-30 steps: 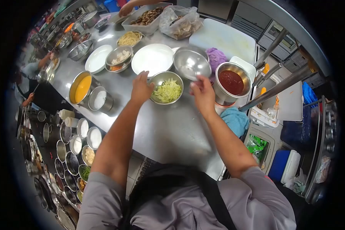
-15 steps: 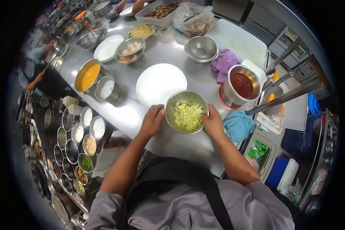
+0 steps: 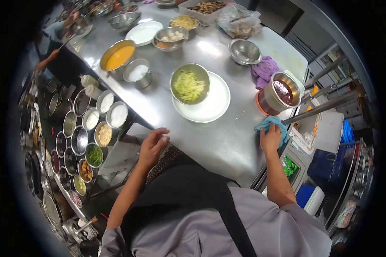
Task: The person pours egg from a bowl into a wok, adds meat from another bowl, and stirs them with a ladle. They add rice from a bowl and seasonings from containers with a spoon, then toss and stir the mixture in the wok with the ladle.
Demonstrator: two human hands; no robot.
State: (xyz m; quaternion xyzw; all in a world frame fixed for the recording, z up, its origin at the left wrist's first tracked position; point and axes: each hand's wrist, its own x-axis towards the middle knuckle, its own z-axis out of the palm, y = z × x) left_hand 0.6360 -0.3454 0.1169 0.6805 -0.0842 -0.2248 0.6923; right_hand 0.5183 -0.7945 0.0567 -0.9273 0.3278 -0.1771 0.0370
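Bottles [image 3: 91, 86]: two, beside three white-filled pots [image 3: 116, 115].
Orange pot [image 3: 119, 58]: one, on the surface [image 3: 227, 147], a single tin [image 3: 137, 73] just right of it.
Left hand [image 3: 153, 147]: holding nothing, fingers slightly spread, by the surface's near edge.
Greens bowl [image 3: 190, 85]: one, overlapping the left part of one plate [image 3: 216, 105].
Purple cloth [image 3: 265, 70]: one, left of one sauce pot [image 3: 276, 95].
Right hand [image 3: 269, 138]: fingers over one blue cloth [image 3: 283, 130] at the surface's right edge; whether they pinch it, cannot tell.

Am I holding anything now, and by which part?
Your right hand lies over the middle of the blue cloth, grip unclear. Your left hand holds nothing.
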